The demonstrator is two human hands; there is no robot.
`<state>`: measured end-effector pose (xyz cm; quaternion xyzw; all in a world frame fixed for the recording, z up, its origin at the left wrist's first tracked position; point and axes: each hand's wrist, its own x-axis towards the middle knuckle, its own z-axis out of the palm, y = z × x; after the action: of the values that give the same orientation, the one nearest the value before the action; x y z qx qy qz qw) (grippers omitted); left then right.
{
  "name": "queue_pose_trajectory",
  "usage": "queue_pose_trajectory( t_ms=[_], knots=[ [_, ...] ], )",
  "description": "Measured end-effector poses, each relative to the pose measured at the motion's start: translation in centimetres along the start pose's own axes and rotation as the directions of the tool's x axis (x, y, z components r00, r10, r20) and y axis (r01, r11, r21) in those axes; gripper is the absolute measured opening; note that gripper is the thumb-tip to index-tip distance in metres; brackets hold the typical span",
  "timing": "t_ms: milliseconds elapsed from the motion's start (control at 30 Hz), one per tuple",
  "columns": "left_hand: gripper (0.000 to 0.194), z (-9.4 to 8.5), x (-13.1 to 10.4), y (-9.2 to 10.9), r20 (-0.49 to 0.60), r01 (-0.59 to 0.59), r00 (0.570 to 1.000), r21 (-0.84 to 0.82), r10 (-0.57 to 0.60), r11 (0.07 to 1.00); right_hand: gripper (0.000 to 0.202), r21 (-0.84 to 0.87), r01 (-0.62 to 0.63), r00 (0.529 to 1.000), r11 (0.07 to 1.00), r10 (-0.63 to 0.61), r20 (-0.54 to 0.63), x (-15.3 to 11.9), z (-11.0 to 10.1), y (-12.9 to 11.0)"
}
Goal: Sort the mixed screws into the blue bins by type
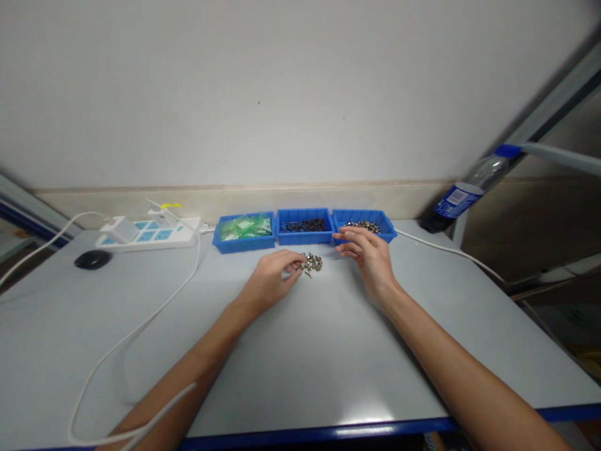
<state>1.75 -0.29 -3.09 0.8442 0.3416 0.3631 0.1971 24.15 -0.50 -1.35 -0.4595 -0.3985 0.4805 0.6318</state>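
Note:
A small pile of shiny metal screws or similar fasteners (pixel 313 263) lies on the grey table. My left hand (pixel 275 274) is at its left edge, thumb and fingers curled together against it; whatever they hold is too small to make out. Over the front of the right blue bin (pixel 387 233) hovers my right hand (pixel 370 257), its fingers apart and bent, with nothing visible in them. That bin contains more silvery and brassy small parts (pixel 369 226), partly covered by the hand. Dark screws (pixel 307 225) fill the middle blue bin (pixel 305 238).
The left blue bin (pixel 246 245) holds green plastic packets (pixel 248 227). Further left are a white power strip (pixel 185 235) and a black mouse (pixel 92 259). A white cable (pixel 141 326) crosses the table and my left forearm. A blue-capped bottle (pixel 462 195) leans at the right.

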Motion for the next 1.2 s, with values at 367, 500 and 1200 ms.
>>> queue_pose_trajectory(
  t_ms=[367, 500, 1200],
  knots=[
    [0.041, -0.3, 0.8, 1.3, -0.002, 0.345, 0.910, -0.550, -0.414, 0.761, 0.025, -0.251, -0.011, 0.877, 0.968, 0.130, 0.463, -1.3, 0.7, -0.2],
    [0.037, -0.3, 0.9, 1.5, -0.009, 0.341, 0.909, -0.560, -0.417, 0.755, 0.025, -0.237, -0.066, 0.840, 0.969, 0.182, 0.511, -1.2, 0.5, 0.2],
    [0.011, -0.4, 0.5, 1.3, -0.107, 0.050, 0.992, -0.148, -0.066, 0.988, 0.018, 0.016, -0.111, 0.957, 0.994, 0.102, 0.271, -0.8, 0.8, 0.2]
  ],
)
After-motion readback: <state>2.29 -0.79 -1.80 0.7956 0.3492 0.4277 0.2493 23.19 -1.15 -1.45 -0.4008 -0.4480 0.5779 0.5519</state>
